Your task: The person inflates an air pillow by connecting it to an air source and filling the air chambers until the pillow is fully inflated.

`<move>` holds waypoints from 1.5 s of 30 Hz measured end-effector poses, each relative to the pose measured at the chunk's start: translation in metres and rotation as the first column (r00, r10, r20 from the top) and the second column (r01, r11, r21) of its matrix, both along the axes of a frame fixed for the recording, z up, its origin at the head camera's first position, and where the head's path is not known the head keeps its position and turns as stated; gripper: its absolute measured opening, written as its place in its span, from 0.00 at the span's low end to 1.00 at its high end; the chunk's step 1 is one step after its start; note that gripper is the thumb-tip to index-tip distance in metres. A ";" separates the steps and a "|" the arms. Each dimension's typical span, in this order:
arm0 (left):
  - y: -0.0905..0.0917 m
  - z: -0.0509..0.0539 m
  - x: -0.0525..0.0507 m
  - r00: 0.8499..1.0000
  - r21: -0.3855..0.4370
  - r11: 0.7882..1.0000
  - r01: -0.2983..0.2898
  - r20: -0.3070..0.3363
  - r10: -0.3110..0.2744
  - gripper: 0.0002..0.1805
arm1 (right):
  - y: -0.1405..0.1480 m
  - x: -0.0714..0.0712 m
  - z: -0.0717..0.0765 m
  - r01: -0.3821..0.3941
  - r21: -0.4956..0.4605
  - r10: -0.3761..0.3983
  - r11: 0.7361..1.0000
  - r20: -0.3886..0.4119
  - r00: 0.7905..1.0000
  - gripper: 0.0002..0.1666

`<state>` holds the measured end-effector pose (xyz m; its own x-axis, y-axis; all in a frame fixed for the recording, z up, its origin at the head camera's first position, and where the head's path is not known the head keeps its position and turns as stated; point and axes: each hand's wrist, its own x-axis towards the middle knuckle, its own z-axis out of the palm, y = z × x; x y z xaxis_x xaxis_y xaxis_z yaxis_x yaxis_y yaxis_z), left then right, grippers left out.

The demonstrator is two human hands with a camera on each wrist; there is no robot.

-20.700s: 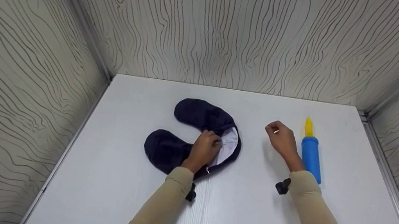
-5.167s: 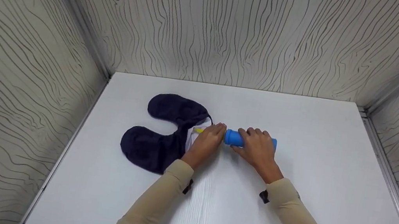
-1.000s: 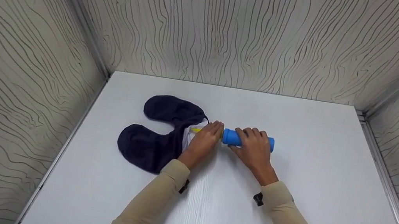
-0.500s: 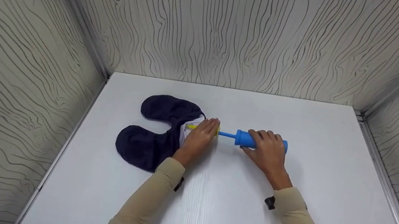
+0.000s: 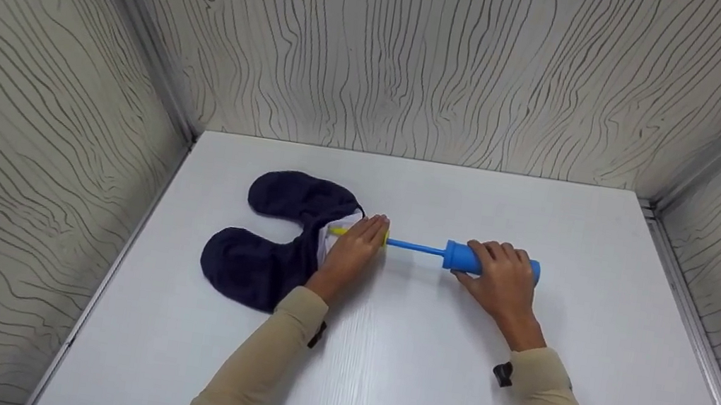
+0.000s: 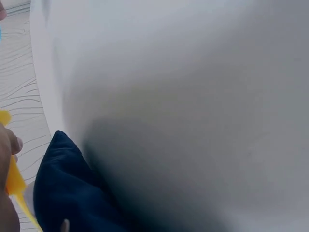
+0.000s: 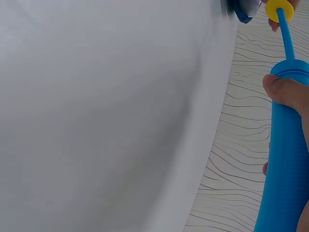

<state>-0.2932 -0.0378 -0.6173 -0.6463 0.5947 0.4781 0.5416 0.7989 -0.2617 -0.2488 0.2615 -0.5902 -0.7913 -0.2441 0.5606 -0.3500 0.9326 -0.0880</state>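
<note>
Left fingers (image 5: 371,228) gripping yellow pump nozzle (image 5: 337,231) | right fingers (image 5: 491,252) clasping blue pump barrel (image 5: 457,255) | navy neck pillow (image 5: 258,267) lying on counter (image 5: 418,390), nozzle at its opening (image 5: 324,247) | sideways tugging would be risking a nozzle slip

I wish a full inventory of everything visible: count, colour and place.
table: 1, white, underneath
U-shaped pillow: 1, navy with white inside, table's left half
hand pump: 1, blue with yellow nozzle, extending right from pillow
patterned panels: 3, pale grey, back and sides
rails: at least 4, grey, corners and table sides
wrist devices: 2, black, one per wrist
sleeves: 2, beige, forearms
left grip: 1, bare, holding nozzle
right grip: 1, bare, around barrel
</note>
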 end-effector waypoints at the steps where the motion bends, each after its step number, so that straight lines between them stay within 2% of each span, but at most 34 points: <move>1: -0.001 0.000 0.001 1.000 0.003 1.000 -0.003 -0.001 0.003 0.23 | -0.003 -0.001 0.000 -0.010 0.003 0.010 1.000 -0.005 1.000 0.39; 9: 0.005 0.004 0.007 0.999 0.006 1.000 -0.030 0.036 0.030 0.23 | -0.038 -0.004 -0.004 -0.036 0.032 0.036 0.999 0.006 0.999 0.38; 15: 0.012 0.003 0.009 1.000 0.020 1.000 -0.022 0.010 0.021 0.22 | -0.061 -0.008 -0.011 -0.045 0.029 0.044 0.999 0.025 0.999 0.38; 23: 0.018 0.002 0.011 0.999 0.012 1.000 -0.022 -0.028 0.023 0.23 | -0.082 -0.013 -0.010 -0.096 0.035 0.096 0.995 0.007 0.995 0.36; 31: 0.013 0.000 0.008 0.999 -0.026 1.000 0.002 -0.053 -0.003 0.23 | -0.076 -0.013 -0.010 -0.093 0.060 0.091 0.994 0.023 0.996 0.37; 38: 0.003 0.002 0.001 1.000 -0.014 1.000 0.015 -0.017 -0.015 0.23 | -0.055 -0.011 -0.008 -0.037 0.108 0.031 0.993 0.054 0.998 0.40; 45: -0.006 0.003 -0.002 1.000 -0.010 1.000 0.016 0.004 -0.016 0.23 | -0.032 -0.011 -0.004 -0.025 0.107 0.012 0.994 0.124 0.992 0.38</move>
<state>-0.2949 -0.0435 -0.6148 -0.6386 0.6094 0.4699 0.5549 0.7877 -0.2675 -0.2596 0.2298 -0.5941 -0.8471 -0.3134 0.4292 -0.3604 0.9323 -0.0304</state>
